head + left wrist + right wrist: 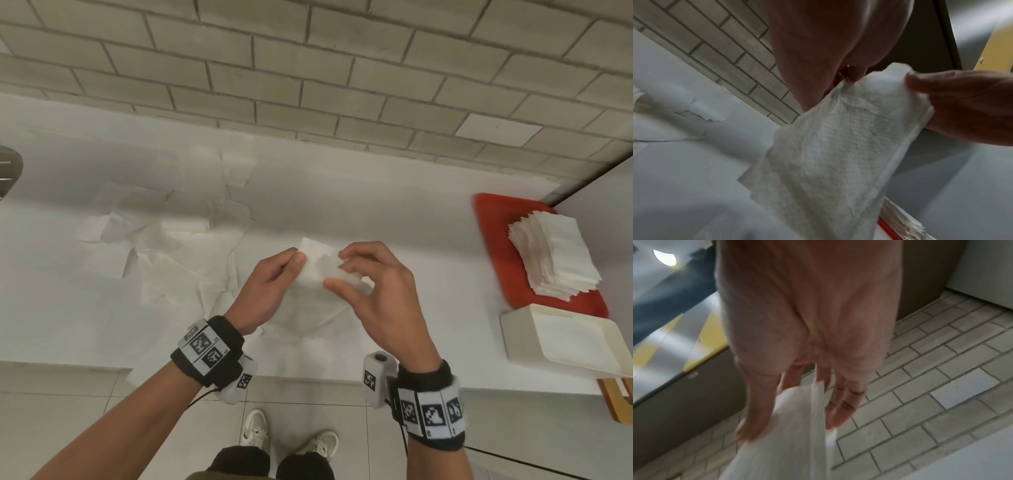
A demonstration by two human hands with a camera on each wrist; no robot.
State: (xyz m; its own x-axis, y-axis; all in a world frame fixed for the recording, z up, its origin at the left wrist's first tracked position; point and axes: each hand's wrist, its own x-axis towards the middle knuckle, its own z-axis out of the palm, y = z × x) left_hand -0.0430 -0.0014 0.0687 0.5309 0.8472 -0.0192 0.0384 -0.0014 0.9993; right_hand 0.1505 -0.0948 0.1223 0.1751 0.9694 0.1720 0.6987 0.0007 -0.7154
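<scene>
- We hold the paper napkin [317,265] in the air just above the counter [394,212], between both hands and close to our body
- Our left grip [270,287] pinches the napkin's left edge between thumb and curled fingers; our right grip [373,291] pinches the opposite side with thumb and fingertips, its other fingers loosely spread
- The left wrist view shows thin, embossed tissue in several layers, hanging limp below the pinch, so we judge it very light, soft and without any stiffness of its own
- It would likely tear if we pulled the two grips apart hard, and a loose ply could slip free; a light pinch at the corners or along a folded edge seems the best hold
- Opened sheets [164,240] lie rumpled on the counter to the left; a stack of folded napkins [555,257] sits on a red tray [493,233] to the right, well apart from our hands, with a white box [524,342] just beside the tray
</scene>
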